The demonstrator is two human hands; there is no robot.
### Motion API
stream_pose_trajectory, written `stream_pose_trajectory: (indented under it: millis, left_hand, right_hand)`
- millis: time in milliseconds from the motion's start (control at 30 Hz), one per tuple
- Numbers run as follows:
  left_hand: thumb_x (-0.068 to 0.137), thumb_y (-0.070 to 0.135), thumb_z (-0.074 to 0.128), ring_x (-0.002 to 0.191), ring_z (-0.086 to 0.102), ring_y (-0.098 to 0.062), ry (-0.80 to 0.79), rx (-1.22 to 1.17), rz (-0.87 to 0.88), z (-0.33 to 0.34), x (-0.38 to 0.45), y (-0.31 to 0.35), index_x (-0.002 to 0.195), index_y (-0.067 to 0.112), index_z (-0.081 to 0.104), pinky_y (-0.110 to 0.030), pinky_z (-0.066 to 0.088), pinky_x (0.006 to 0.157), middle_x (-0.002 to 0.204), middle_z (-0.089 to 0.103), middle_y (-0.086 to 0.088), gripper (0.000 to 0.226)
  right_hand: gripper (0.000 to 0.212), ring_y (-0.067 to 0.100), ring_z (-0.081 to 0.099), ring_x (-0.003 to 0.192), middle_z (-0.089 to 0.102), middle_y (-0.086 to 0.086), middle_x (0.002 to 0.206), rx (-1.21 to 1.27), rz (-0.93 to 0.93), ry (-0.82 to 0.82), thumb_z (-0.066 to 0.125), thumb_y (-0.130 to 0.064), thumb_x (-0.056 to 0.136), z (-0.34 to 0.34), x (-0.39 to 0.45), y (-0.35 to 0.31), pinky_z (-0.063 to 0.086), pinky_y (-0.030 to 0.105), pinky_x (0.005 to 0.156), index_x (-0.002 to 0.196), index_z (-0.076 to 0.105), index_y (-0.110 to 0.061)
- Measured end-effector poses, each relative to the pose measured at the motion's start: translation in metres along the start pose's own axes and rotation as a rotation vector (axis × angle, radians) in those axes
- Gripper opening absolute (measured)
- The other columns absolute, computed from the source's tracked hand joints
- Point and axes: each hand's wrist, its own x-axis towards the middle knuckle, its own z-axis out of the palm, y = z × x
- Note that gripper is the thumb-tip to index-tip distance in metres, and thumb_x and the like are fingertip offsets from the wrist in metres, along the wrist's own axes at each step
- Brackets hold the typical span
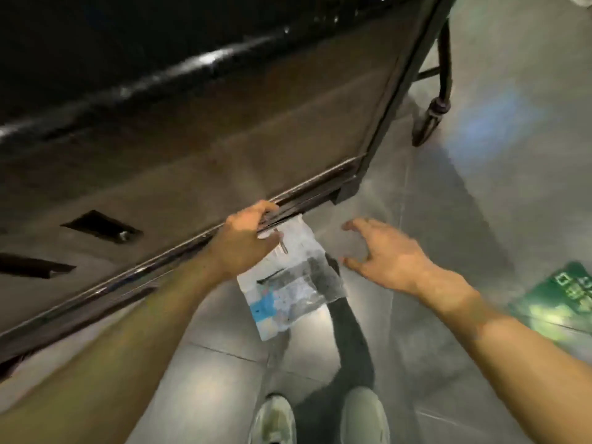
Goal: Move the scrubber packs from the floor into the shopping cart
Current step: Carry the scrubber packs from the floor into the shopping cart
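Over glossy tiles, left hand (243, 241) pinches a crinkly plastic scrubber pack (290, 280) (flat); right hand (389, 256) spread.

Setting: a shop aisle, indoors. Evidence: large grey polished floor tiles (464, 219) with glare from overhead lighting; a long dark metal display shelf (192, 139) with a framed base rail running across the view; a green floor sticker (557, 302) with white print at the right edge; a sealed retail pack (288, 283) hanging above the tiles.
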Motion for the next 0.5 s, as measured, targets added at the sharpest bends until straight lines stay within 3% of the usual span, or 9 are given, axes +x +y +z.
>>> stream_pose_trajectory:
  millis: [100,233,367,500]
  left_hand:
    - [0.095,0.028,0.07,0.126,0.057,-0.021,-0.047,0.037,-0.002,0.072,0.042,-0.068,0.14,0.02,0.054,-0.034,0.045,0.107,0.138,0.06,-0.002,0.049]
    - [0.097,0.035,0.066,0.134,0.051,-0.021,-0.105,0.159,-0.027,0.144,0.083,-0.142,0.147,0.024,0.049,-0.032,0.044,0.108,0.15,0.051,0.0,0.055]
    - [0.098,0.043,0.061,0.146,0.038,-0.021,-0.084,0.193,-0.073,0.177,0.122,-0.19,0.155,0.018,0.039,-0.039,0.03,0.122,0.161,0.039,-0.004,0.065]
    - [0.098,0.055,0.054,0.15,0.031,-0.029,-0.017,0.333,-0.072,0.179,0.148,-0.198,0.16,0.018,0.025,-0.042,0.026,0.123,0.165,0.029,-0.01,0.078]
  right_hand:
    - [0.062,0.027,0.049,0.135,0.049,-0.003,0.148,-0.082,-0.109,-0.038,0.06,-0.055,0.094,0.082,0.062,0.022,0.047,0.042,0.104,0.148,0.039,-0.032]
    - [0.064,0.026,0.052,0.131,0.052,-0.002,0.143,-0.216,-0.261,-0.079,0.062,-0.057,0.092,0.161,0.126,0.042,0.051,0.044,0.099,0.147,0.04,-0.031]
    - [0.065,0.024,0.053,0.126,0.054,-0.004,0.14,-0.274,-0.391,-0.116,0.063,-0.058,0.092,0.212,0.165,0.049,0.05,0.042,0.099,0.147,0.043,-0.028]
    - [0.064,0.025,0.051,0.124,0.053,-0.002,0.138,-0.313,-0.51,-0.133,0.056,-0.06,0.095,0.234,0.183,0.039,0.043,0.037,0.105,0.148,0.045,-0.026]
